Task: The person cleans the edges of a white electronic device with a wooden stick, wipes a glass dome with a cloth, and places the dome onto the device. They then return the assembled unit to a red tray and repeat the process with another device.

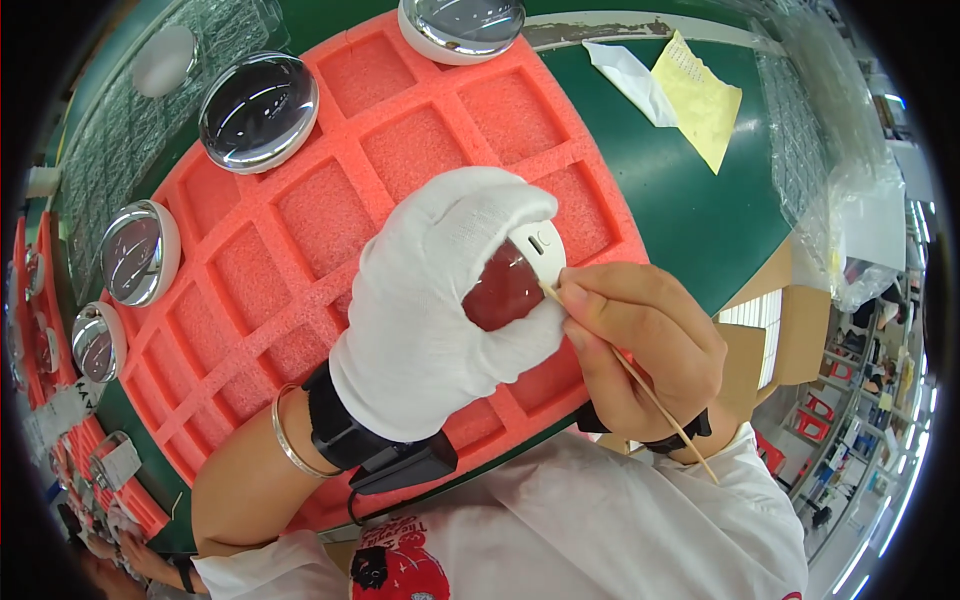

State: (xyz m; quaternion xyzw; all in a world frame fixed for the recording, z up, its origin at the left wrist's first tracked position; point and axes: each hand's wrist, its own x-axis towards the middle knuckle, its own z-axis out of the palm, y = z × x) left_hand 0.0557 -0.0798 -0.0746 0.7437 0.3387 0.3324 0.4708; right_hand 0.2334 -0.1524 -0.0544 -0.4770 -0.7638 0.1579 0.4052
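Note:
My left hand point(430, 290), in a white glove, is wrapped round a round device with a white rim point(545, 252) and a glossy dome point(503, 290) that looks red. The rim has a small dark slot. Bare, my right hand point(645, 340) pinches a thin wooden stick point(665, 412) close to its upper end. That end meets the white rim beside the dome; its tip is too small to make out clearly. Both hands are above a red foam tray point(437, 96) with square pockets. A black strap and a black box-like part point(405, 462) are at my left wrist.
Similar domed devices point(258, 112) sit along the tray's far and left edges. A yellow paper point(700, 100) and a white paper point(632, 82) lie on the green table point(680, 220). Cardboard boxes point(800, 320) stand at right. Another person's hand point(140, 555) shows at lower left.

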